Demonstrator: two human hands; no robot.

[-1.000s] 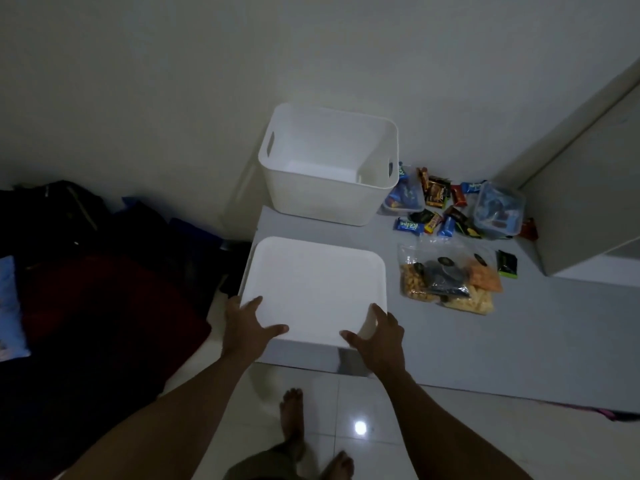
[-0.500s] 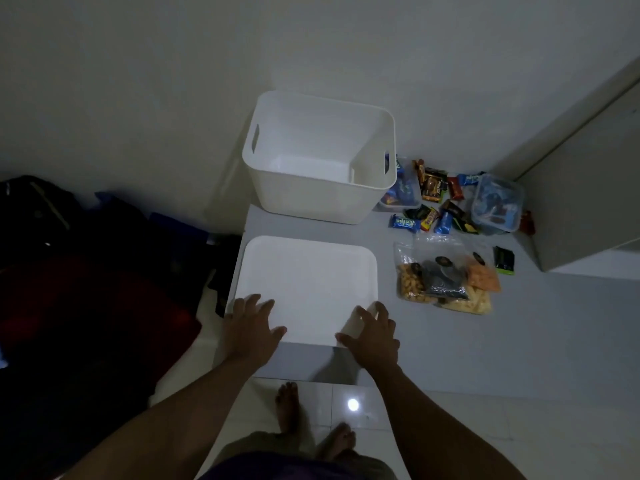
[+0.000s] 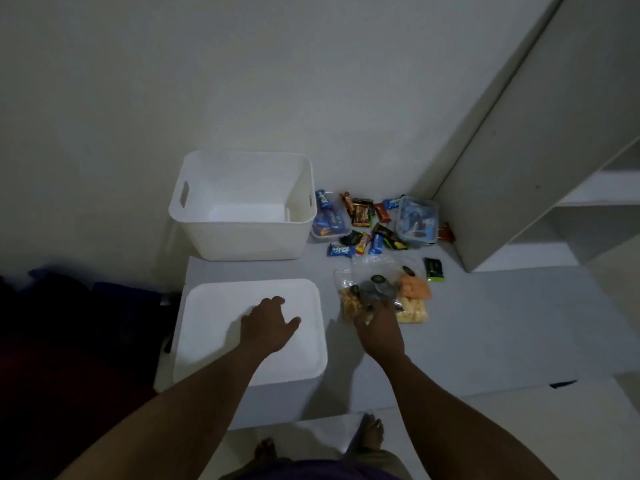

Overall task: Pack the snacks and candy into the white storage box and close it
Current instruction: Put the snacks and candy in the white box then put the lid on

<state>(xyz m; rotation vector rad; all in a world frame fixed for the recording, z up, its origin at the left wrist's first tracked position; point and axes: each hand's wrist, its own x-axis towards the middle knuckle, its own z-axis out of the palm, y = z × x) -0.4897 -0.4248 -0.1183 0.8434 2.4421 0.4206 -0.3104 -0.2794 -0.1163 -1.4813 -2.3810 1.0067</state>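
The right hand (image 3: 377, 327) reaches forward onto the near edge of a cluster of clear snack bags (image 3: 381, 292), its fingers curled down over the bag of brownish pieces at the left of the cluster; whether the fingers have actually closed on the plastic cannot be told, since the hand hides its own grip. The left hand (image 3: 268, 323) hangs with fingers loosely spread and holding nothing above the white lid (image 3: 214, 327), which lies flat on the grey surface (image 3: 485, 323) with its near corner past the surface's edge. Just beyond the lid stands the white storage box (image 3: 242, 233), upright and uncovered, its pale inside bare as far as can be seen, with a handle slot in each end wall. To the right of the box, against the wall, lies a scatter of small wrapped candies (image 3: 367, 230) in blue, red, brown and black wrappers, and among them two clear plastic tubs (image 3: 417, 221) with more sweets inside. A single dark packet with green trim (image 3: 433, 269) lies apart, just right of the snack bags. A pale cabinet (image 3: 519, 168) rises at the far right of the surface. Below the surface's near edge the person's bare feet (image 3: 370, 431) stand on the light tiled floor.
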